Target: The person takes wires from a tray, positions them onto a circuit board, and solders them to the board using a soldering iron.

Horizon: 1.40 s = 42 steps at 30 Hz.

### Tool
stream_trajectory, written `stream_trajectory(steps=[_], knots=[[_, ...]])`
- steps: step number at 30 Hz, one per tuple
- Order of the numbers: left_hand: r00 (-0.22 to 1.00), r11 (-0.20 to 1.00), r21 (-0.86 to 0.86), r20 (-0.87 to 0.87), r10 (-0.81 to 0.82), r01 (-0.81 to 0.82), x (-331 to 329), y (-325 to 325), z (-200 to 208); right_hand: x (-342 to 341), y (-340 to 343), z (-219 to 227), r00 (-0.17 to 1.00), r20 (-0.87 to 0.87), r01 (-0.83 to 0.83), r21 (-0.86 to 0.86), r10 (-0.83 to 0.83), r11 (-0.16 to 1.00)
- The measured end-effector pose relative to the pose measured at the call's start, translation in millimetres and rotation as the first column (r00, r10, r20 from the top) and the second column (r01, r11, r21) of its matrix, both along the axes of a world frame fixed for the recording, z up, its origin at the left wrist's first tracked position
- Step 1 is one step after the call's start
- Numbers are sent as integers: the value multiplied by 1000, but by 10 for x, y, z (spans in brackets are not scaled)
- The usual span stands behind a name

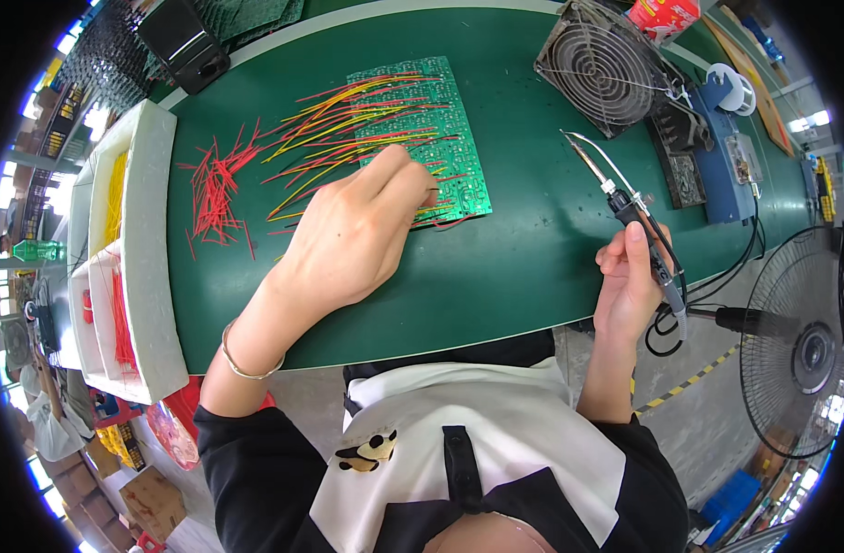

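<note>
A green circuit board panel [468, 138] lies on the green work table, with rows of red, yellow and black wires [339, 115] attached and trailing off to its left. My left hand [357, 221] is over the board's near part, thumb and fingers pinched together at the wires there. What sits between the fingertips is too small to make out. Off to the right of the board, my right hand [629, 276] grips a soldering iron [660, 267] by its dark handle. The iron points up and left, a thin solder feed tube running along it, its tip apart from the board.
Loose red wires [221, 189] lie left of the board, beside a white foam box [154, 304] holding yellow and red wires. At the back right stand a square fan [602, 74] and a blue soldering unit [721, 175]. A round fan [800, 346] stands at the right.
</note>
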State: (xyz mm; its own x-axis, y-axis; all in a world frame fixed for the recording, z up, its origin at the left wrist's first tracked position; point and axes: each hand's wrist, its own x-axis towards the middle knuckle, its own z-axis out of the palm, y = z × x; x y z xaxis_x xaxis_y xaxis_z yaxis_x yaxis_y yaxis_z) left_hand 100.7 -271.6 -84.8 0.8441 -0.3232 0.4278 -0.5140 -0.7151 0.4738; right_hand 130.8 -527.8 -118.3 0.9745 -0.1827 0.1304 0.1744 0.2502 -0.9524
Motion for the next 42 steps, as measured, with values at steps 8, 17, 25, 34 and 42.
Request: stream_trajectory(steps=[8, 17, 25, 34, 42], knots=[[987, 988, -3, 25, 157, -157, 123, -195, -97, 48, 29, 19, 999, -34, -8, -12, 7, 1000], [983, 991, 7, 123, 132, -134, 220, -152, -286, 22, 35, 2, 997, -35, -71, -43, 70, 997], [988, 975, -157, -17, 155, -156, 261, -130, -303, 34, 47, 11, 997, -52, -57, -38, 55, 998], [991, 986, -109, 38, 131, -126, 167, -168, -332, -38, 175, 31, 989, -80, -129, -12, 128, 992], [987, 991, -24, 88, 137, -135, 136, -163, -349, -72, 165, -11, 980, -62, -189, -10, 188, 982]])
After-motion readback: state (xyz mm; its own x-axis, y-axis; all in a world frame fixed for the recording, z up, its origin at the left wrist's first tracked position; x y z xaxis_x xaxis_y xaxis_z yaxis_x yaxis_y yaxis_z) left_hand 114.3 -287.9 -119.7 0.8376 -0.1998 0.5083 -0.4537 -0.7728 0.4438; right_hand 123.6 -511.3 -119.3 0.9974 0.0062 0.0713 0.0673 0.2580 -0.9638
